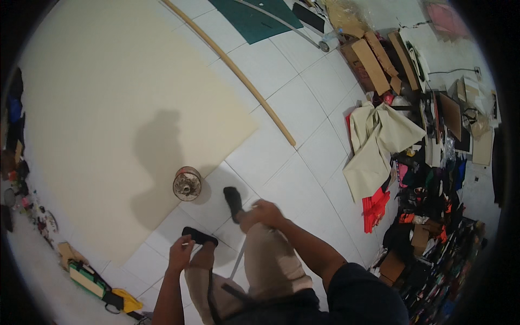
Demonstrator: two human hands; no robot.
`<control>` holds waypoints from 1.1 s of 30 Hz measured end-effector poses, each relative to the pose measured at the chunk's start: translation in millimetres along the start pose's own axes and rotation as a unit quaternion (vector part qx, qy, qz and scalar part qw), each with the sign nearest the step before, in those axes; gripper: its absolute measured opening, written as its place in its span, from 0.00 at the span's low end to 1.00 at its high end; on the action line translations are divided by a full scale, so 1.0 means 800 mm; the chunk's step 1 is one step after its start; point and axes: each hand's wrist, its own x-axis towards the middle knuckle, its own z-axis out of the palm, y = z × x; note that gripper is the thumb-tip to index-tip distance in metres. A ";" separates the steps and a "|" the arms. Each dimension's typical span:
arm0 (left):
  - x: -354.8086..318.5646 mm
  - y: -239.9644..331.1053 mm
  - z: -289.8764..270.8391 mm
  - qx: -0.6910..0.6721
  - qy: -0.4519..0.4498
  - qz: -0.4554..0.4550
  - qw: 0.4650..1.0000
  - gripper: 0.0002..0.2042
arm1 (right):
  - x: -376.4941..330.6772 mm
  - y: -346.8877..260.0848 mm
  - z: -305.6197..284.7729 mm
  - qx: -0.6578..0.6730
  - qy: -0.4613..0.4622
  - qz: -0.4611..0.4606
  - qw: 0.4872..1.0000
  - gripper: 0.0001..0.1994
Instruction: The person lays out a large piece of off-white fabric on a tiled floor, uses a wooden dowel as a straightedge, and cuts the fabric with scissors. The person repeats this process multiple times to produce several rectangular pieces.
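Observation:
My left hand is raised above my left knee, near a dark shoe. Its fingers are pinched together; a tiny pale spot shows at the tips, too small to name. Over my right knee, beside the other dark shoe, is my right hand. Its fingers are bent and blurred, so their grip is unclear. A round, stained can with a ring-shaped opening inside stands ahead of my feet, at the edge of a large cream sheet. Neither hand touches the can or the sheet.
A long wooden pole lies on white floor tiles beyond the sheet. At the far side is a green mat. Cardboard pieces, draped beige material and piled scraps line the right. A yellow item lies lower left.

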 end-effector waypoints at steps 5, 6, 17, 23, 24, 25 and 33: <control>-0.073 0.061 -0.024 0.204 -0.066 -0.049 0.975 0.19 | -0.155 0.129 -0.139 0.067 0.244 0.112 0.961 0.20; -0.077 0.059 -0.041 0.217 -0.056 -0.057 0.973 0.19 | -0.182 0.150 -0.160 -0.033 0.219 0.157 0.962 0.21; 0.063 0.290 0.079 0.172 0.110 -0.081 0.976 0.16 | -0.094 0.235 -0.325 0.048 0.054 0.198 0.977 0.21; 0.143 0.309 0.160 0.184 0.087 -0.113 0.973 0.17 | 0.140 0.199 -0.356 0.008 0.037 0.069 0.997 0.20; 0.159 0.294 0.160 0.194 0.098 -0.122 0.968 0.16 | 0.179 0.187 -0.353 0.007 0.046 0.052 0.998 0.20; 0.171 0.273 0.156 0.205 0.107 -0.134 0.964 0.16 | 0.216 0.177 -0.345 0.022 0.041 0.045 0.998 0.20; 0.310 0.033 0.097 0.289 0.196 -0.245 0.905 0.25 | 0.518 0.182 -0.213 -0.081 0.104 -0.059 0.990 0.18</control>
